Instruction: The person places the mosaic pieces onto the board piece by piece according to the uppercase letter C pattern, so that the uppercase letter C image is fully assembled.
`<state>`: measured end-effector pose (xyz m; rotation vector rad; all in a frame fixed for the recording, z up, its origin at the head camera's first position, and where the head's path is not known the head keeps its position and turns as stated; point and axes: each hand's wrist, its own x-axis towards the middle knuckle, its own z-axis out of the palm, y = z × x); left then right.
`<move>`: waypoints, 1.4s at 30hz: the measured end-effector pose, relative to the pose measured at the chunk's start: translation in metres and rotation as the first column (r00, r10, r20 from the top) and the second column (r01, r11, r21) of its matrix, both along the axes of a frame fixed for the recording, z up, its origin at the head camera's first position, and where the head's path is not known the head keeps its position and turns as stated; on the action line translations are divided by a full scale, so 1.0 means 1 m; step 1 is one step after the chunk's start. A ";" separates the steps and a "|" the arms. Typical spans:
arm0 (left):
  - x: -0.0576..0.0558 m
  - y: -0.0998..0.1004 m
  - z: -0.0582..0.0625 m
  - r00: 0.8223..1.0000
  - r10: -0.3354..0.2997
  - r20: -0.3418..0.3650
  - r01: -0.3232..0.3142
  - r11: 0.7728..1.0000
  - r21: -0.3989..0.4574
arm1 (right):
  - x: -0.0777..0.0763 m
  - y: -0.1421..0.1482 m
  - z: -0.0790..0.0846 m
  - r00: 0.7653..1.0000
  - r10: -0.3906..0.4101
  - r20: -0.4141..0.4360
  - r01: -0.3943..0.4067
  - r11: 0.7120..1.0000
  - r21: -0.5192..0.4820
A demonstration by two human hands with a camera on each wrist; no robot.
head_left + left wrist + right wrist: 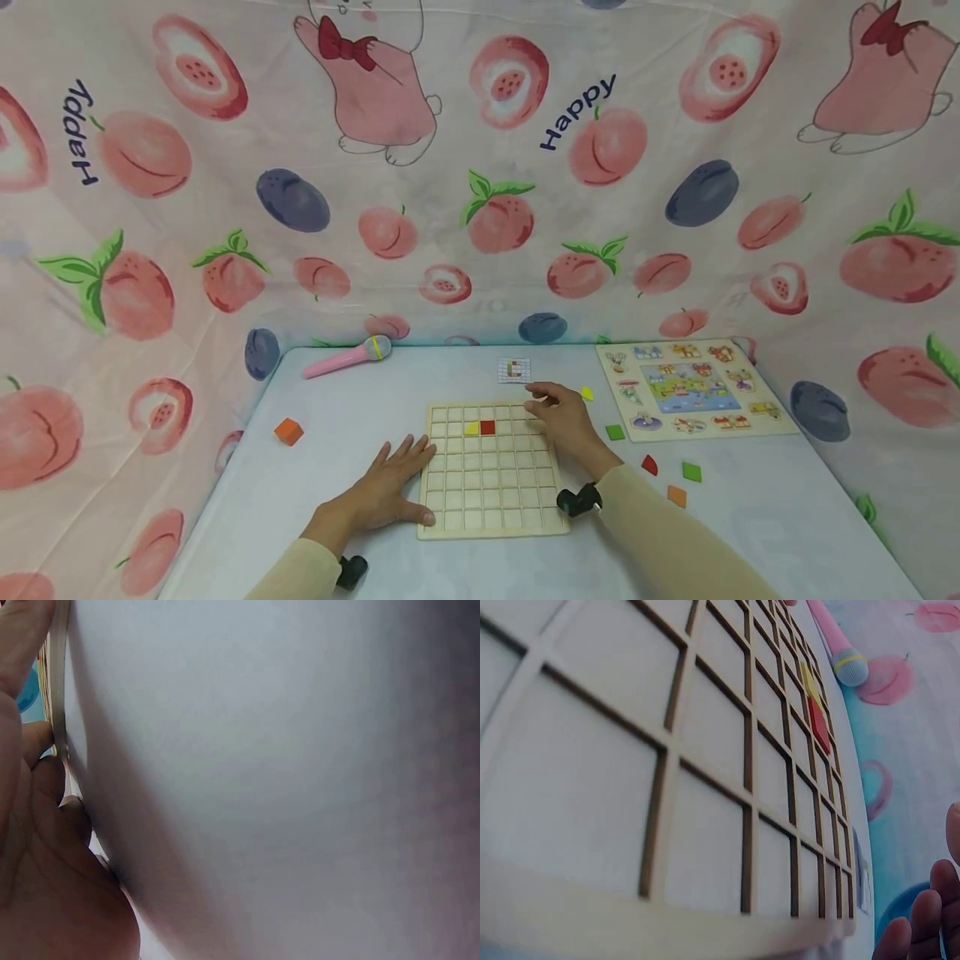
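A wooden grid board point(491, 481) lies on the table with a yellow piece point(472, 428) and a red square point(487, 427) side by side in its second row. Spread fingers of my left hand point(386, 490) rest along the board's left edge, thumb at the lower left corner. My right hand point(566, 421) is over the board's upper right corner, its loosely bent fingers pointing left and nothing visible between them. Just beyond those fingertips lies a small pattern card point(514, 370). In the right wrist view, fingers point(926, 919) show beside the grid.
Right of the board lie green squares point(692, 472), a red quarter-circle piece point(649, 465), an orange square point(677, 497) and a yellow piece point(587, 393). A picture puzzle board point(697, 390) sits at the back right. At left are an orange block point(288, 432) and a pink toy microphone point(348, 357).
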<state>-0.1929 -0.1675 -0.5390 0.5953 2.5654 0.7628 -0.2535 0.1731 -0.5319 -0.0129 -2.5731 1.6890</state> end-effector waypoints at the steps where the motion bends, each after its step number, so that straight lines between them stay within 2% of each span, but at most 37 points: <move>1: 0.000 0.000 0.000 1.000 0.002 0.002 -0.002 1.000 -0.001 | 0.000 0.003 0.000 1.000 -0.007 0.000 0.007 1.000 0.001; 13: 0.005 -0.002 -0.005 1.000 0.006 0.013 -0.006 1.000 0.004 | -0.001 0.036 0.000 0.997 -0.061 0.040 0.062 0.998 -0.028; 19: 0.003 -0.002 -0.005 1.000 0.012 0.016 -0.012 1.000 -0.005 | -0.006 0.056 0.000 0.995 -0.096 0.026 0.097 0.994 -0.043; 23: 0.002 -0.003 -0.004 1.000 0.016 0.015 -0.015 1.000 -0.013 | -0.008 0.069 0.000 0.992 -0.122 0.028 0.122 0.992 -0.020; 28: 0.001 -0.004 -0.004 1.000 0.018 0.011 -0.018 1.000 -0.022 | -0.011 0.081 0.000 0.991 -0.119 0.056 0.119 0.993 0.007; 36: 0.001 -0.003 -0.002 1.000 0.010 0.025 -0.010 1.000 0.009 | -0.017 0.093 -0.004 0.987 -0.090 0.131 0.093 0.996 -0.012; 42: 0.001 -0.002 -0.002 1.000 0.010 0.024 -0.010 1.000 0.000 | -0.023 0.093 -0.009 0.979 -0.080 0.190 0.070 0.996 0.057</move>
